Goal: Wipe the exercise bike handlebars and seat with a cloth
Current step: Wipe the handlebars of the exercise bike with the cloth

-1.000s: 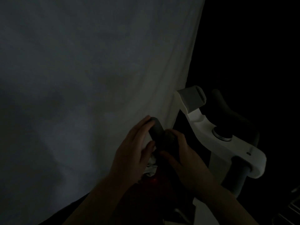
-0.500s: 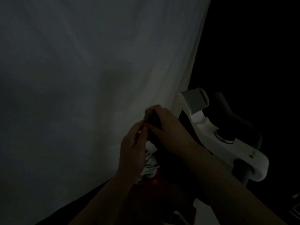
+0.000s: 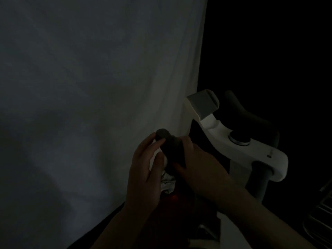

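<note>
Right now both hands are on the left handlebar (image 3: 168, 146), the dark padded grip-end that sticks up toward the white sheet (image 3: 89, 87). Right hand (image 3: 199, 166) is curled round the bar from the right side, thumb underneath; that grip looks firm. Left hand (image 3: 145, 169) sits against the bar's left side with a pale cloth (image 3: 166, 182) bunched between palm and bar, fingertips reaching the rounded end cap. Too dark to tell whether the left fingers pinch the cloth or just press it against the bar. Crumpled tail of the cloth hangs out below the left palm.

Progress, as a judgement: mid-wipe on this one handlebar, near its tip. Can't judge what's clean; lighting kills any dust or sheen cue.

Outward: white console (image 3: 239, 148) with a round knob (image 3: 239, 139) sits just right of my hands, a grey tablet holder (image 3: 203, 103) above it. The right handlebar (image 3: 251, 119) curves up behind the console, well apart from both hands, no cloth near it, so I'd count it as left to do. Seat isn't in frame at all, so nothing to say on it; treat it as pending too.

Estimate: early-to-middle of the task, with the handlebar job partway and the seat unverified. Metal rack (image 3: 321, 212) at the far right edge, not relevant.
</note>
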Action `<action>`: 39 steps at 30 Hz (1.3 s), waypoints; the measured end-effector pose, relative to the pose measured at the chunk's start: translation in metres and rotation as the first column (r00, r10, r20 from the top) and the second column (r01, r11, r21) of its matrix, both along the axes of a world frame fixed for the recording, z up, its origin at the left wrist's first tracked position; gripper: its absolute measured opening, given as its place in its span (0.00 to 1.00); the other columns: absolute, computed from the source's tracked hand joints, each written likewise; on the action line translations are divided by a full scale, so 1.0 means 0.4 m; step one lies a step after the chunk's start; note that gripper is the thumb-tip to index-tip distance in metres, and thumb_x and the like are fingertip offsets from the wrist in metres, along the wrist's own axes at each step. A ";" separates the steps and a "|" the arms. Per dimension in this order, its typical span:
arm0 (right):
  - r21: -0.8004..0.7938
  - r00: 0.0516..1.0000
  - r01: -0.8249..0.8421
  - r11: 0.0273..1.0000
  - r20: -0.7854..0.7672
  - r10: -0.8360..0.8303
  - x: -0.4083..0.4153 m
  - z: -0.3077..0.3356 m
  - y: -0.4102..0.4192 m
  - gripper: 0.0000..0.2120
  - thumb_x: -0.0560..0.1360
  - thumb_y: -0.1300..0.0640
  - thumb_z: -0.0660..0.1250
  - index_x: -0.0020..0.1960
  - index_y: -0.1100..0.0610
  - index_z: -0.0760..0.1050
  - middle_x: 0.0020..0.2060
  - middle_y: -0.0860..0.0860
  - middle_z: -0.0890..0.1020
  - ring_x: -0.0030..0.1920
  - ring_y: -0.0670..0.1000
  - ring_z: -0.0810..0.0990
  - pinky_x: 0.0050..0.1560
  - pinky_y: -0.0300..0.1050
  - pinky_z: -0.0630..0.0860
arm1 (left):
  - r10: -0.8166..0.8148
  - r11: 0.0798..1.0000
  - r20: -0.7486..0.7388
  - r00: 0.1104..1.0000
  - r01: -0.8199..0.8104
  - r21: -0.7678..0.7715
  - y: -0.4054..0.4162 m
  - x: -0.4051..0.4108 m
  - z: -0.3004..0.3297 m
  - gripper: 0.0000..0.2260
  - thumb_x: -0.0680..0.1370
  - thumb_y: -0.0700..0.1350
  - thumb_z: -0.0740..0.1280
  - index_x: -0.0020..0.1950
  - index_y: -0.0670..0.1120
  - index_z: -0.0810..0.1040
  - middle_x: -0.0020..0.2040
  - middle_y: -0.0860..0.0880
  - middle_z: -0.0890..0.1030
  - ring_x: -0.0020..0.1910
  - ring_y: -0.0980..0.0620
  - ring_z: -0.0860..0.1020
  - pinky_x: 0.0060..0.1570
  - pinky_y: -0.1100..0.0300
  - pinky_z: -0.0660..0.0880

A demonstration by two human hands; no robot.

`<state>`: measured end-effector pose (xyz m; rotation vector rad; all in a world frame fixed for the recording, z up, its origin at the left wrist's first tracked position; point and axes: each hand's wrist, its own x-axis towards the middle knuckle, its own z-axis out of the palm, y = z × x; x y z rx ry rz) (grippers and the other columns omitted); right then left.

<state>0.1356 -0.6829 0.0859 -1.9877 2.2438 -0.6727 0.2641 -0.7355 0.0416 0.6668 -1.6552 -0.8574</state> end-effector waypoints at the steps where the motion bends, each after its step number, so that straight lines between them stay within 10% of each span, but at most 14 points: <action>1: 0.068 1.000 0.017 0.998 -0.011 -0.016 -0.010 0.002 0.012 0.21 0.77 0.41 0.59 0.64 0.51 0.60 0.51 0.49 0.75 0.44 0.49 0.78 0.45 0.49 0.77 | 0.002 0.999 0.033 0.999 -0.001 -0.033 0.000 0.000 -0.004 0.15 0.79 0.47 0.59 0.66 0.50 0.74 0.70 0.54 0.69 0.69 0.66 0.65 0.62 0.77 0.62; 5: -0.031 0.985 0.040 0.999 0.166 -0.034 0.011 -0.007 -0.011 0.19 0.79 0.45 0.58 0.65 0.53 0.62 0.56 0.52 0.75 0.50 0.51 0.76 0.48 0.44 0.74 | 0.031 0.995 0.040 0.999 -0.027 -0.094 0.019 -0.037 -0.007 0.16 0.79 0.53 0.56 0.65 0.56 0.73 0.74 0.56 0.62 0.72 0.63 0.60 0.63 0.77 0.59; 8: -0.077 1.000 0.016 0.997 -0.003 -0.016 0.019 -0.049 0.017 0.27 0.77 0.47 0.62 0.72 0.51 0.56 0.64 0.51 0.69 0.58 0.51 0.74 0.52 0.44 0.75 | 0.005 0.997 -0.032 0.999 -0.008 -0.080 0.030 -0.061 -0.011 0.13 0.78 0.54 0.56 0.62 0.59 0.72 0.74 0.55 0.61 0.73 0.58 0.60 0.65 0.73 0.60; 12: 0.142 0.999 0.050 0.989 -0.018 -0.048 -0.036 -0.027 0.043 0.25 0.77 0.43 0.59 0.69 0.54 0.59 0.56 0.53 0.75 0.49 0.54 0.77 0.46 0.49 0.75 | 0.010 0.987 -0.021 1.000 -0.014 -0.163 -0.003 -0.062 -0.030 0.15 0.80 0.56 0.56 0.62 0.54 0.73 0.74 0.49 0.61 0.74 0.49 0.60 0.71 0.60 0.61; 20: 0.124 0.993 0.059 0.991 -0.111 -0.045 -0.036 -0.018 0.103 0.23 0.78 0.42 0.58 0.66 0.55 0.62 0.54 0.52 0.76 0.48 0.53 0.77 0.44 0.47 0.74 | 0.028 0.987 -0.038 0.999 -0.033 -0.159 0.017 -0.084 -0.041 0.15 0.79 0.56 0.56 0.63 0.54 0.70 0.75 0.52 0.58 0.75 0.52 0.56 0.71 0.65 0.56; 24: 0.064 0.999 0.047 0.997 -0.012 -0.046 -0.027 -0.014 0.058 0.18 0.78 0.43 0.60 0.60 0.55 0.68 0.49 0.52 0.77 0.45 0.53 0.77 0.44 0.47 0.75 | 0.059 0.994 -0.104 0.993 -0.068 -0.082 0.013 -0.098 -0.037 0.17 0.78 0.65 0.54 0.63 0.63 0.72 0.75 0.50 0.60 0.75 0.48 0.58 0.72 0.49 0.61; 30: 0.072 0.996 0.075 0.995 -0.046 -0.072 -0.059 -0.035 0.116 0.20 0.77 0.38 0.57 0.62 0.50 0.66 0.52 0.49 0.78 0.48 0.50 0.78 0.47 0.46 0.75 | 0.028 0.994 -0.069 0.997 -0.035 -0.099 0.033 -0.096 -0.045 0.14 0.78 0.52 0.56 0.63 0.58 0.71 0.77 0.54 0.56 0.77 0.51 0.53 0.71 0.55 0.58; 39: 0.083 0.998 0.070 0.994 -0.011 -0.069 -0.094 -0.040 0.222 0.23 0.78 0.43 0.58 0.71 0.43 0.58 0.65 0.45 0.71 0.62 0.47 0.72 0.61 0.38 0.66 | 0.055 0.906 0.262 0.964 0.062 -0.419 0.074 -0.121 -0.101 0.19 0.82 0.58 0.46 0.62 0.56 0.73 0.65 0.59 0.74 0.74 0.60 0.59 0.73 0.48 0.53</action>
